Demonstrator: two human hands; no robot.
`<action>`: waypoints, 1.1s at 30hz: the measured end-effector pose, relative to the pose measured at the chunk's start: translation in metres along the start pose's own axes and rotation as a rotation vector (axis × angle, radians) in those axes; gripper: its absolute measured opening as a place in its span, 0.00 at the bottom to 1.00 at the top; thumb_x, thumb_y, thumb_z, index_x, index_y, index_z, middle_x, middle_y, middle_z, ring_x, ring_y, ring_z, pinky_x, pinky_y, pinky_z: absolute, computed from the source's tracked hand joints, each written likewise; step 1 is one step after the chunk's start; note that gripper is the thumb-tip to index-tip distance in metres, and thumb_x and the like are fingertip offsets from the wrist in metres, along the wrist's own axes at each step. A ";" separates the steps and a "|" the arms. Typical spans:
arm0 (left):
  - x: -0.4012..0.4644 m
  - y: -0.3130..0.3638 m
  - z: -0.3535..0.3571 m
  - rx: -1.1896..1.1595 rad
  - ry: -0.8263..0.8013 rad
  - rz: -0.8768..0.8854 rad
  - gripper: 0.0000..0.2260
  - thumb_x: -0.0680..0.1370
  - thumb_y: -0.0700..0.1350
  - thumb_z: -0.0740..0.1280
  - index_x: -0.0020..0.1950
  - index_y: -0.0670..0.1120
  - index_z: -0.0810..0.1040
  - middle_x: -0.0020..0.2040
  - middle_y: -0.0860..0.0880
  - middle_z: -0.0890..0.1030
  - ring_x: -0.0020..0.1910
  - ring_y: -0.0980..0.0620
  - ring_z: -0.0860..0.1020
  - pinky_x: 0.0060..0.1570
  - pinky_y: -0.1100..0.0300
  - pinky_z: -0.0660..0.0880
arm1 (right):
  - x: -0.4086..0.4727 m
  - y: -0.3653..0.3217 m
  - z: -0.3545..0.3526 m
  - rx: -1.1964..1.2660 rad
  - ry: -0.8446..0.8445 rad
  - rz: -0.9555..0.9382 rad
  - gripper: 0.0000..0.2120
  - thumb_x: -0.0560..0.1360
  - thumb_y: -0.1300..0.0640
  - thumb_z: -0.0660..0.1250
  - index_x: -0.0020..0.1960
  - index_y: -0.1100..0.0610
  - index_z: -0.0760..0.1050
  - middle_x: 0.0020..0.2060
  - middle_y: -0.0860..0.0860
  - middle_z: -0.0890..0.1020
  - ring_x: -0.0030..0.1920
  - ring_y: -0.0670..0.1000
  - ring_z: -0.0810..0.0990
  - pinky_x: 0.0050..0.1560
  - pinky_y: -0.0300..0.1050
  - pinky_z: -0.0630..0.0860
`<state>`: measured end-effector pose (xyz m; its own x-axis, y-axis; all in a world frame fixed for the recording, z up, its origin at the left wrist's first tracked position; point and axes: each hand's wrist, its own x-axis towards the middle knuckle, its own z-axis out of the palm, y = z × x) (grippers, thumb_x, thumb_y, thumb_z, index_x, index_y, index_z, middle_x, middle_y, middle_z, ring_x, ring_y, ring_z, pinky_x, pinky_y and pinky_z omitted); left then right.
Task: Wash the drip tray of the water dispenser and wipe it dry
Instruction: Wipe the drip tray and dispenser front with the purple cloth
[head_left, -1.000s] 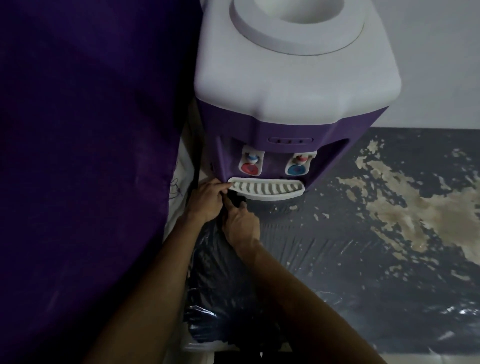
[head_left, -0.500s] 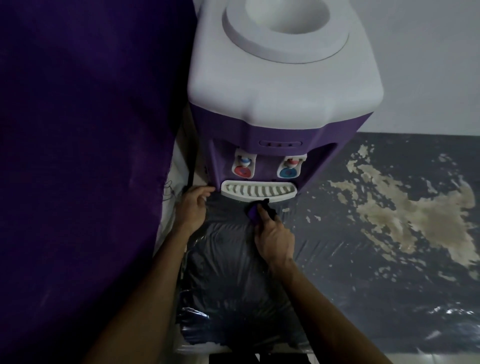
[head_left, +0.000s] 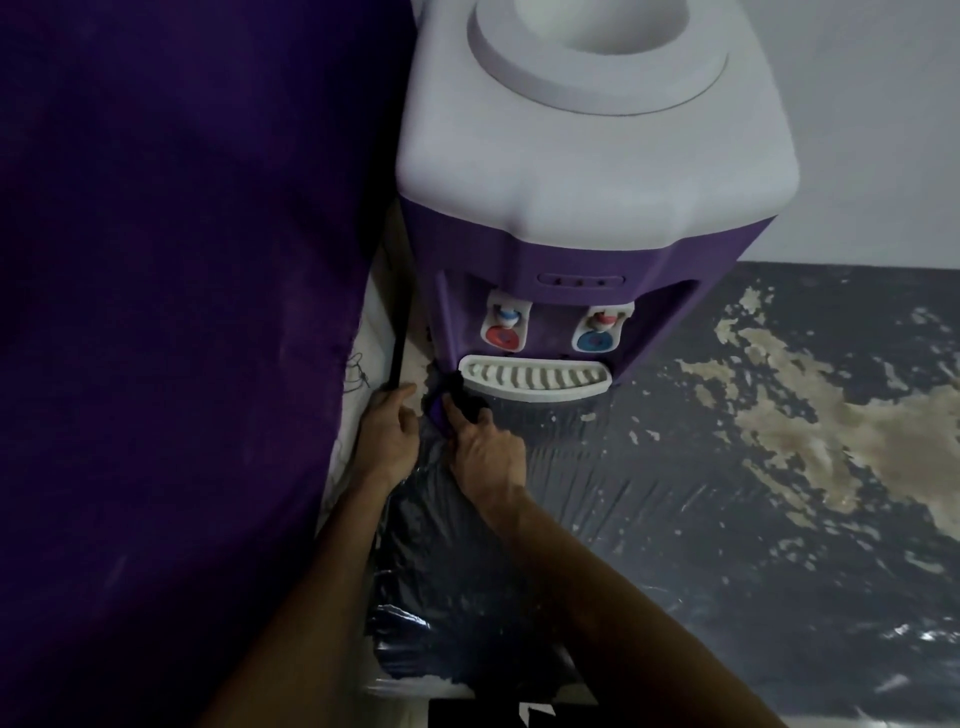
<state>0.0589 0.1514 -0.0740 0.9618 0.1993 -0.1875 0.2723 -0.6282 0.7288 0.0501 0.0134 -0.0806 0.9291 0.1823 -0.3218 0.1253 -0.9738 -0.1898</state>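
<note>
**Both hands at the tray's left corner**

The white drip tray (head_left: 535, 378) sits in the water dispenser (head_left: 571, 208), under the two taps. The right hand (head_left: 485, 457) pinches a purple cloth (head_left: 438, 413) just below the tray's left end. The left hand (head_left: 387, 439), fingers loosely curled, holds nothing visible and lies beside it, clear of the tray.

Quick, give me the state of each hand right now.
Left hand: loosely curled, holding nothing visible, beside the dispenser base.
Right hand: pinching a small purple piece just below the drip tray.
</note>
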 end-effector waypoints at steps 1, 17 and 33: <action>-0.002 -0.001 0.002 0.018 -0.002 0.025 0.18 0.81 0.36 0.56 0.71 0.44 0.72 0.69 0.45 0.72 0.58 0.54 0.74 0.60 0.65 0.68 | -0.002 0.006 0.000 -0.021 0.003 0.004 0.28 0.84 0.51 0.53 0.80 0.42 0.47 0.68 0.59 0.70 0.52 0.60 0.82 0.48 0.52 0.75; -0.005 0.052 0.055 0.012 0.161 -0.027 0.11 0.77 0.41 0.65 0.59 0.44 0.81 0.56 0.41 0.80 0.53 0.41 0.80 0.53 0.46 0.77 | -0.044 0.138 -0.009 0.236 0.246 0.400 0.25 0.80 0.48 0.57 0.77 0.42 0.59 0.64 0.56 0.75 0.52 0.63 0.82 0.46 0.55 0.77; 0.014 0.066 0.071 -0.076 0.256 -0.242 0.13 0.80 0.43 0.62 0.55 0.35 0.81 0.57 0.38 0.82 0.60 0.41 0.76 0.56 0.56 0.68 | -0.025 0.140 -0.039 0.387 0.459 0.353 0.15 0.81 0.49 0.60 0.59 0.57 0.79 0.51 0.56 0.83 0.51 0.59 0.80 0.50 0.50 0.73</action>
<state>0.0926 0.0596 -0.0755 0.8289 0.5236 -0.1970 0.4795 -0.4834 0.7324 0.0577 -0.1333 -0.0628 0.9552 -0.2956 -0.0170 -0.2656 -0.8300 -0.4904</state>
